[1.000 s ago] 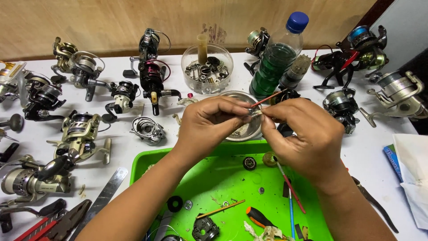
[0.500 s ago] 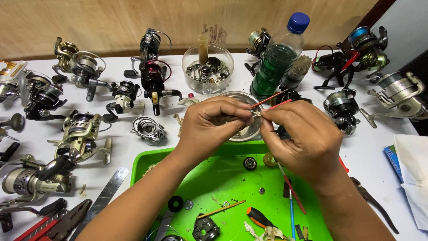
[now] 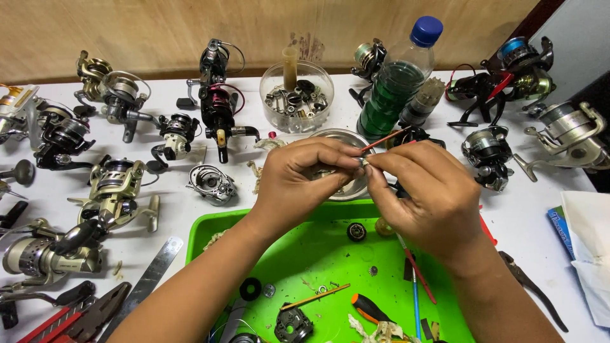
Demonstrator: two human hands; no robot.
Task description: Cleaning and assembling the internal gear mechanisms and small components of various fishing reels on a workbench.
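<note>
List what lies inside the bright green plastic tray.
The bright green plastic tray holds a small black bearing, a black ring, a thin wooden stick, an orange-handled tool and scraps. The left hand, right hand and forearms cover the rest.

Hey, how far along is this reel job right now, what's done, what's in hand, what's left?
Done, apparently: a reel is stripped, with loose parts such as a black bearing and a small gear lying in the green tray. In hand: the left hand pinches a tiny part while the right hand works it with a thin red brush. Left: those tray parts remain unassembled, and an opened reel body lies on the table.
</note>
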